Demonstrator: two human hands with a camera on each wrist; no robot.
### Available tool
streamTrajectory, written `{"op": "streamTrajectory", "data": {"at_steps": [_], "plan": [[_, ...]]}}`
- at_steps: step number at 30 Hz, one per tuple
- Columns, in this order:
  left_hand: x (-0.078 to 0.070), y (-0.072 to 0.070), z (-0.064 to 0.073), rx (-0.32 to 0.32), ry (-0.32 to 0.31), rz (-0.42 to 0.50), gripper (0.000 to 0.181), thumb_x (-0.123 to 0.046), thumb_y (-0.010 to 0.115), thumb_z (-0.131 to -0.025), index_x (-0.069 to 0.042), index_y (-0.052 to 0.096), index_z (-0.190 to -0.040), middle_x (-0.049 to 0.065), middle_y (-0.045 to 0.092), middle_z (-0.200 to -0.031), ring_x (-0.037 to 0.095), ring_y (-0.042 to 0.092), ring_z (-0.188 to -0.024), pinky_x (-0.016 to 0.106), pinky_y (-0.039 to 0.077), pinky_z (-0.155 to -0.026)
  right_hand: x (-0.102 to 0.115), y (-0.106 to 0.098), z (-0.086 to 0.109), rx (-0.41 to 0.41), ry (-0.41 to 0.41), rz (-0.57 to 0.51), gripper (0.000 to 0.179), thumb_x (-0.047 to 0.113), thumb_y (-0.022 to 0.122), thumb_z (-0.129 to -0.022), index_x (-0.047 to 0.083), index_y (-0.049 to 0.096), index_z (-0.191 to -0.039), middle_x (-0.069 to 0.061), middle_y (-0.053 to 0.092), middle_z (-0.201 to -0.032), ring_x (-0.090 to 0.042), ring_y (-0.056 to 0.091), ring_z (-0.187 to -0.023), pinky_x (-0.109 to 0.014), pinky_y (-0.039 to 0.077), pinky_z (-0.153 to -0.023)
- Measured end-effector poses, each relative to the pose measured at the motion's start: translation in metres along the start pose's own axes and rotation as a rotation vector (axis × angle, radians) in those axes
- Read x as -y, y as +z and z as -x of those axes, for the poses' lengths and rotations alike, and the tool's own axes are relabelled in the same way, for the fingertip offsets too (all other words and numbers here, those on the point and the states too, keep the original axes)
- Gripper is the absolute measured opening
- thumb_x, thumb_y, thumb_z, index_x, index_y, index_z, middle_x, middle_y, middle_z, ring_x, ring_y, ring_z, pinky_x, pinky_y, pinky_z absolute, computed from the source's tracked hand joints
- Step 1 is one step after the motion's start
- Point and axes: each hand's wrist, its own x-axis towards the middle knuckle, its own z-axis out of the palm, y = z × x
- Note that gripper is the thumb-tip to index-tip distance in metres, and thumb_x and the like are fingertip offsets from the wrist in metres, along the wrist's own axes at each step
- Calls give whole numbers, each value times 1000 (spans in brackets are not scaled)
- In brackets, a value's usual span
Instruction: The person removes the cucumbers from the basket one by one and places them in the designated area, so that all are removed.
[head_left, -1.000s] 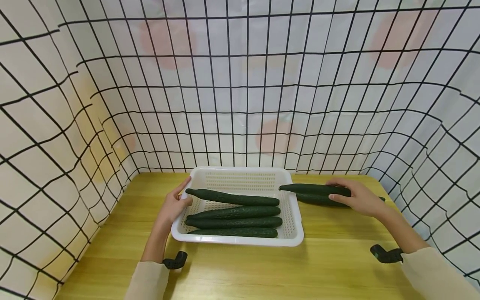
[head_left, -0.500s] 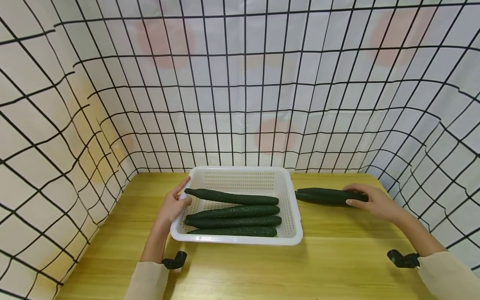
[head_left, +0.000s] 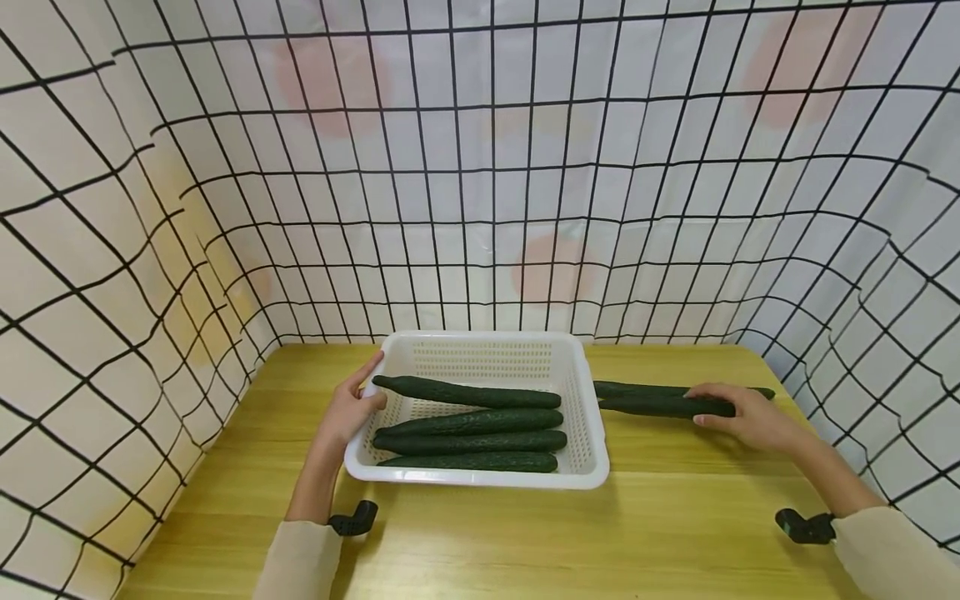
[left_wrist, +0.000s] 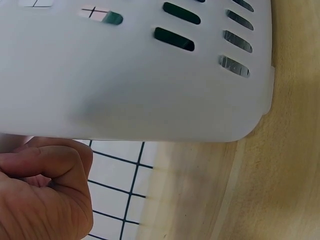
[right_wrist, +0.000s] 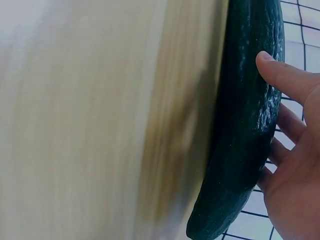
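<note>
In the head view, my left hand (head_left: 348,417) grips the left rim of a white plastic basket (head_left: 480,477). The left wrist view shows its curled fingers (left_wrist: 65,165) at the edge of the basket's slotted wall (left_wrist: 125,85). Several dark green cucumbers (head_left: 472,422) lie lengthwise inside. To the right of the basket, my right hand (head_left: 738,417) holds a cucumber (head_left: 652,406) near its right end, thumb on the near side and fingers on the far side. Just behind it lies another cucumber (head_left: 641,390), partly hidden by the right hand.
Everything stands on a yellow wooden table (head_left: 480,542). Black wire grid (head_left: 495,225) over white sheeting closes off the back and both sides. The table's back edge runs close behind the basket.
A second ago the right hand held a cucumber above the other, its tip over the basket's rim. The hand and cucumber are now lower and farther right. The left hand stayed put.
</note>
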Motion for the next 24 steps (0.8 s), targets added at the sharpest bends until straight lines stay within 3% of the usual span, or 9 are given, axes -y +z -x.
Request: {"op": "streamTrajectory", "data": {"at_steps": [5, 8, 17, 24], "plan": [[-19, 2, 13, 8, -9, -12, 81, -3, 58, -90, -28, 32, -163, 31, 59, -135, 30, 60, -101, 35, 56, -78, -2, 7, 2, 26, 33, -18, 43, 33, 70, -97, 13, 64, -135, -26, 60, -140, -54, 51, -129, -69, 44, -97], [-21, 3, 14, 13, -9, -15, 80, -4, 58, -91, -27, 32, -163, 31, 59, -136, 31, 60, -103, 36, 56, -80, -3, 9, 2, 29, 52, -26, 44, 34, 70, -97, 13, 64, -135, -26, 59, -141, -54, 50, -130, -68, 44, -98], [10, 2, -6, -13, 19, -5, 80, -7, 59, -91, -39, 34, -160, 26, 58, -141, 25, 60, -100, 35, 56, -79, -3, 12, -4, 20, 75, -24, 44, 31, 72, -96, 12, 65, -135, -26, 59, -142, -53, 49, -131, -68, 43, -99], [12, 1, -6, -29, 22, -6, 80, -8, 60, -90, -41, 36, -159, 24, 60, -138, 23, 59, -98, 35, 56, -78, -4, 17, -7, 17, 47, 12, 44, 30, 74, -94, 10, 66, -132, -23, 62, -139, -51, 52, -129, -66, 45, -100]]}}
